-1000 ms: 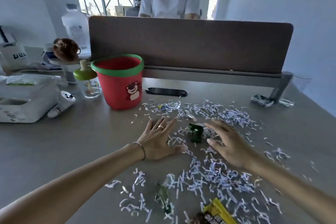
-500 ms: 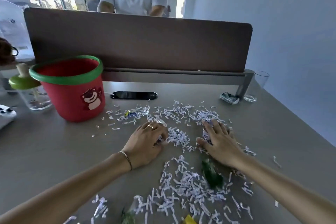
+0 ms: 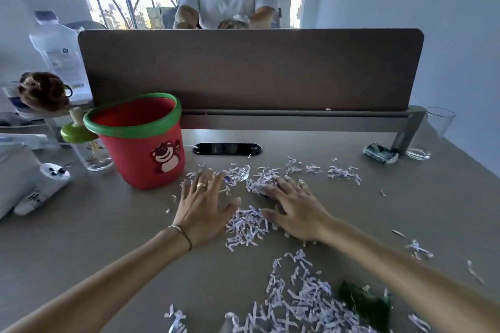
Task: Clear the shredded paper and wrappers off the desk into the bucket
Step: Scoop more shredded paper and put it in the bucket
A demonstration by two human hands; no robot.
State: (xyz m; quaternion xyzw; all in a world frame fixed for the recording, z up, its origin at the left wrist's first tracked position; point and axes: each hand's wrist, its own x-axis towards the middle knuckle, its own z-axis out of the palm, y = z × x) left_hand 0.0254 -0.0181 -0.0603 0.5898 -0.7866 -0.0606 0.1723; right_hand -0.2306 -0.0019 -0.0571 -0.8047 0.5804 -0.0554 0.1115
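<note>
Two flat, open hands, left hand (image 3: 203, 208) and right hand (image 3: 296, 209), are pressed on shreds (image 3: 247, 226) at centre; the bucket (image 3: 140, 140) stands upright, mouth upward, centre-left.

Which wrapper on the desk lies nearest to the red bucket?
The clear crinkled wrapper, just beyond the left hand fingertips, right of the red bucket. The green wrapper lies far off, at the near edge.
</note>
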